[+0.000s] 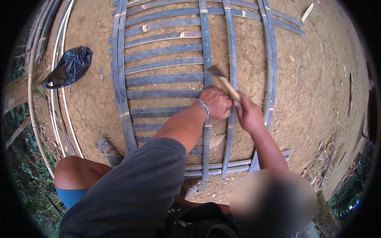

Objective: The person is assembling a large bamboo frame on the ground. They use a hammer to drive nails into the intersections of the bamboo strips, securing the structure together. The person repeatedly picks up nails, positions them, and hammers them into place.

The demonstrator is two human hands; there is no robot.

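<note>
My right hand [250,113] grips the pale wooden handle of a hammer [230,89]. Its dark metal head is smeared by motion and sits above my left hand, over a long strip. My left hand [216,103], with a chain bracelet [203,108] at the wrist, is closed low over that long strip [206,43]. Whatever its fingers pinch is hidden. Both hands are close together. Beneath them lies a lattice of grey-blue split-bamboo slats [166,79] on the ground, crossed by long strips. Small shiny dots run along the strip above my left hand.
A black plastic bag [70,66] lies to the left, beside long thin poles [32,87]. Another long strip [272,63] borders the lattice on the right. My sandalled foot [110,151] stands at its lower left. A pale wood sliver [307,12] lies at the far right.
</note>
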